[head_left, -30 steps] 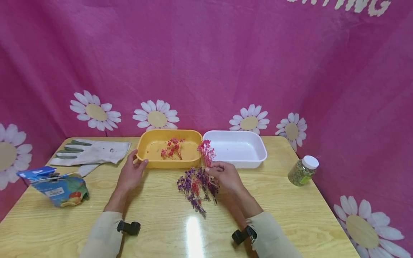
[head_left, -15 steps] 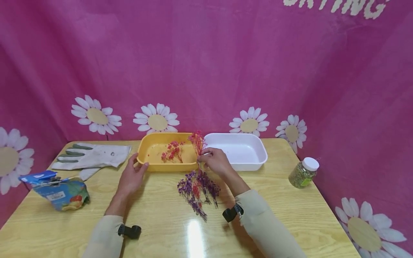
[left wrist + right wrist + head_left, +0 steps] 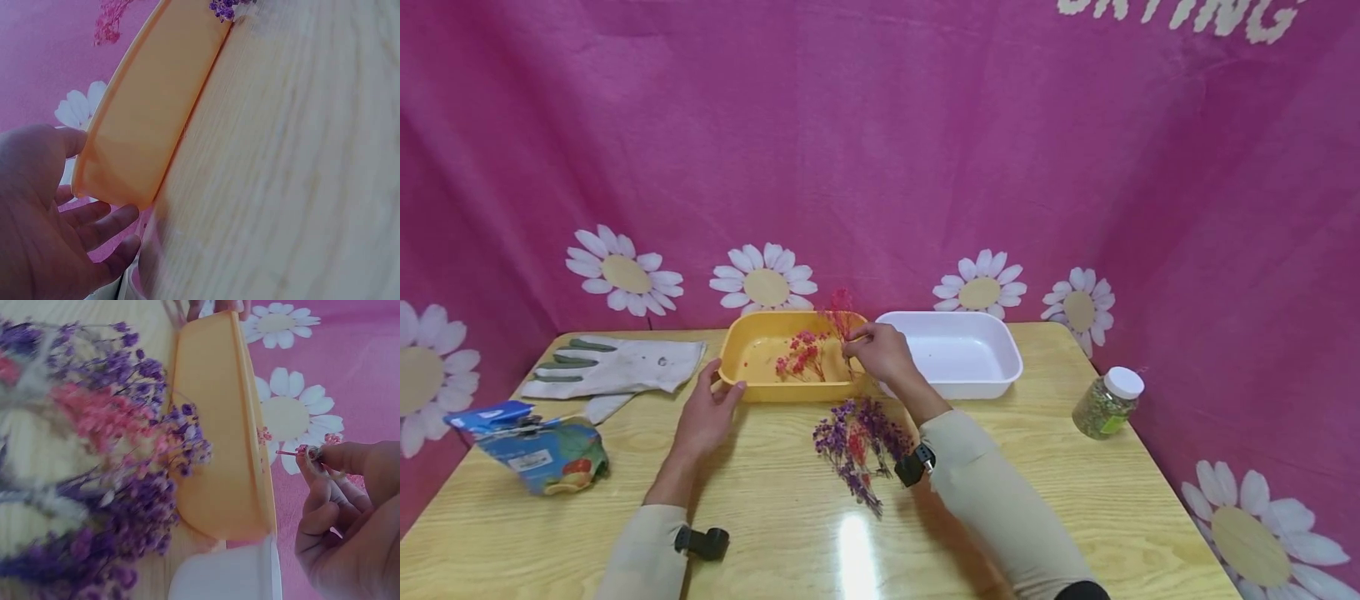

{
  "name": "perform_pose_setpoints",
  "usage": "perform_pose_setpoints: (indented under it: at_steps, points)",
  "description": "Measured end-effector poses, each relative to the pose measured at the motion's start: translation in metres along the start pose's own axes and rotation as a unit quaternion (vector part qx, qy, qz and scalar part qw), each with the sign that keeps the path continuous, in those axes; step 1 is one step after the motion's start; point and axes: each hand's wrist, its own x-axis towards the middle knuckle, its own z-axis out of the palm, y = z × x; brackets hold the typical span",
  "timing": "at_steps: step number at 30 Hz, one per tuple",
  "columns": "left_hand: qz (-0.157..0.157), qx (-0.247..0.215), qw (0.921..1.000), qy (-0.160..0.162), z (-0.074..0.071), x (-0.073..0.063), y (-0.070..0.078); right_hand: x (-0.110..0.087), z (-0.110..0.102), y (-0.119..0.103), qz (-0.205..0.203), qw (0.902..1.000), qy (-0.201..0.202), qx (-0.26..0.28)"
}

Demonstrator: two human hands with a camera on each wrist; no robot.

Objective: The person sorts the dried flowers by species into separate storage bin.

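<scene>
My right hand (image 3: 883,354) pinches the tied stems of a small bunch of pink dried flowers (image 3: 841,315) above the right end of the yellow tub (image 3: 775,392). Twine (image 3: 315,455) around those stems shows in the right wrist view. Another pink bunch (image 3: 803,357) lies inside the tub. My left hand (image 3: 706,417) holds the tub's left end, thumb at the rim and fingers around the corner. In front of the tub, purple dried flower bunches (image 3: 832,436) lie on the table with a pink bunch (image 3: 857,442) among them.
A white tub (image 3: 958,389) stands right beside the yellow one. At left lie work gloves (image 3: 632,365) and a blue printed pouch (image 3: 538,454). A jar with a white lid (image 3: 1105,407) stands near the right table edge, and a pink curtain (image 3: 865,167) hangs behind.
The right hand has carried the pink bunch up and left, from beside the purple flowers to over the yellow tub. The left hand stays at the tub's left end.
</scene>
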Motion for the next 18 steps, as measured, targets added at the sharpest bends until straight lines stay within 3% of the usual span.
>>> perform_pose_setpoints:
  at_steps: [9, 18]
  points:
    - [-0.003, 0.006, 1.0, 0.001, 0.001, -0.002, 0.0, 0.006, 0.009, 0.001, -0.002, 0.9993, 0.033, -0.017]
    - [0.009, 0.0, 1.0, 0.001, 0.001, -0.002, -0.001, -0.01, 0.0, 0.012, -0.075, 0.996, 0.046, -0.016]
